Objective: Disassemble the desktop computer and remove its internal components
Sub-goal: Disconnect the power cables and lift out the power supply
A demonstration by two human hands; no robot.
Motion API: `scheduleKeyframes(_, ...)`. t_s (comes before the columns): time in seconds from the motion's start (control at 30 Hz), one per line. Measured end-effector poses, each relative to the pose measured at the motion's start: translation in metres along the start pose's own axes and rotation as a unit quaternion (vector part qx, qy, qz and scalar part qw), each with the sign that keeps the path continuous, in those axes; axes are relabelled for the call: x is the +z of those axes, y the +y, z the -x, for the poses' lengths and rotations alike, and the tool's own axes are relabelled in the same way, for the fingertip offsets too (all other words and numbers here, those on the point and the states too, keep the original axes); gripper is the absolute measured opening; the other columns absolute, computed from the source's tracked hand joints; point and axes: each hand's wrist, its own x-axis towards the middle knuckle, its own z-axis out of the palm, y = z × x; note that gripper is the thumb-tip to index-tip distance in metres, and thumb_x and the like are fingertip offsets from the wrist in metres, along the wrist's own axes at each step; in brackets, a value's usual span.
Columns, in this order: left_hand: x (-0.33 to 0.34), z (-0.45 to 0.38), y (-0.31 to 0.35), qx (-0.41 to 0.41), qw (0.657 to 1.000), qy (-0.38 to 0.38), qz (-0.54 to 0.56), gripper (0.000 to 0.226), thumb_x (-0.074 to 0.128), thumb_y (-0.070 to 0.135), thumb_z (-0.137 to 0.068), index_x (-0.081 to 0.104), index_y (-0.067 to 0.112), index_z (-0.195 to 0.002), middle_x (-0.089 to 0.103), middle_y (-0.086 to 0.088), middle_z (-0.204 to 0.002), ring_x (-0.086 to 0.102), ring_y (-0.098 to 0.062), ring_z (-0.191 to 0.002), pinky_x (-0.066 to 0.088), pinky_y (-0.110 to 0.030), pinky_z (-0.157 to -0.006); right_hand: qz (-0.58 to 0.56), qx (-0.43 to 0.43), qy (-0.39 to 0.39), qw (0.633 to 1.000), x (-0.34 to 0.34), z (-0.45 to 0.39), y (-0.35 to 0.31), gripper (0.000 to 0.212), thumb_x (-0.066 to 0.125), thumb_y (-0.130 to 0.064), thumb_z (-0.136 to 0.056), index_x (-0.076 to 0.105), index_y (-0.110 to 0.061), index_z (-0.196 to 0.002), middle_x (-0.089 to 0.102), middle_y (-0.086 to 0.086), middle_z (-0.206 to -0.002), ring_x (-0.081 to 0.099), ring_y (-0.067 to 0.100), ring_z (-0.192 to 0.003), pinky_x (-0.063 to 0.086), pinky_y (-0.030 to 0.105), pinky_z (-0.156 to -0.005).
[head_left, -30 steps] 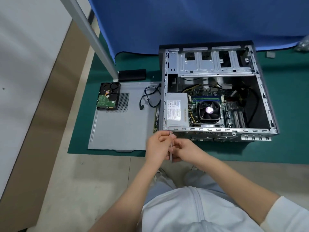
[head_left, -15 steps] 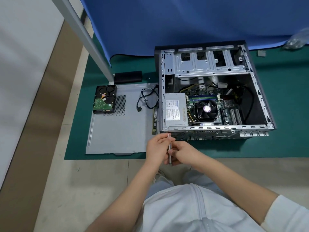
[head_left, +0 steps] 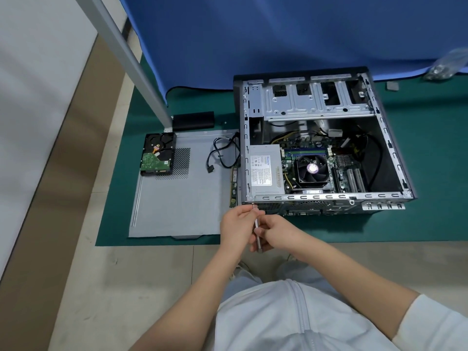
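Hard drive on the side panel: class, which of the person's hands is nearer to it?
Left. The left hand is below and to the right of the hard drive, at the case's near left corner. The right hand is further right, beside the left.

Open computer case [head_left: 326,138] lying on its side on green mat, side panel off, silver power supply [head_left: 264,169] at near-left inside, black CPU fan [head_left: 312,169] beside it on green motherboard [head_left: 348,171], empty drive cage [head_left: 314,100] at far end

Green mat [head_left: 162,107] on the floor [head_left: 106,287] carries computer case [head_left: 390,153] (open) and side panel [head_left: 182,203]
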Motion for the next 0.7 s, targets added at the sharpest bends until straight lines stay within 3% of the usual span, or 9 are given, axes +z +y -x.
scheduleKeyframes(0.33, -0.0021, -0.0002, 0.0013, -0.007, 1.000, -0.016, 0.009, 0.015, 0.066, 0.016, -0.086, 0.069, 0.011, -0.100, 0.074, 0.001, -0.083, 0.058, -0.024, -0.066, 0.046, -0.026, -0.053, 0.002, 0.009, -0.002, 1.000, 0.0014, -0.0008, -0.0004, 0.031, 0.028, 0.004, -0.099, 0.053, -0.009, -0.085, 0.060, 0.007, -0.070, 0.063, 0.015, -0.059, 0.050, 0.024, -0.058)
scheduleKeyframes(0.57, -0.0037, -0.0010, 0.0026, 0.003, 1.000, -0.026, -0.008, 0.013, 0.064, 0.016, -0.087, 0.071, 0.012, -0.097, 0.073, 0.005, -0.074, 0.058, -0.022, -0.063, 0.045, -0.022, -0.049, -0.011, 0.006, 0.003, 1.000, 0.0016, 0.0000, -0.0019, 0.026, 0.032, 0.002, -0.100, 0.052, -0.009, -0.087, 0.059, 0.007, -0.073, 0.062, 0.017, -0.063, 0.051, 0.026, -0.061)
scheduleKeyframes(0.7, -0.0076, -0.0017, 0.0056, -0.006, 0.999, -0.052, -0.009, 0.018, 0.059, 0.017, -0.091, 0.070, 0.005, -0.099, 0.067, 0.005, -0.062, 0.048, -0.012, -0.038, 0.041, -0.022, -0.040, -0.041, 0.006, 0.013, 0.999, 0.0004, 0.0003, -0.0009, 0.015, 0.042, -0.002, -0.099, 0.054, -0.006, -0.093, 0.061, 0.007, -0.075, 0.063, 0.017, -0.063, 0.054, 0.025, -0.061)
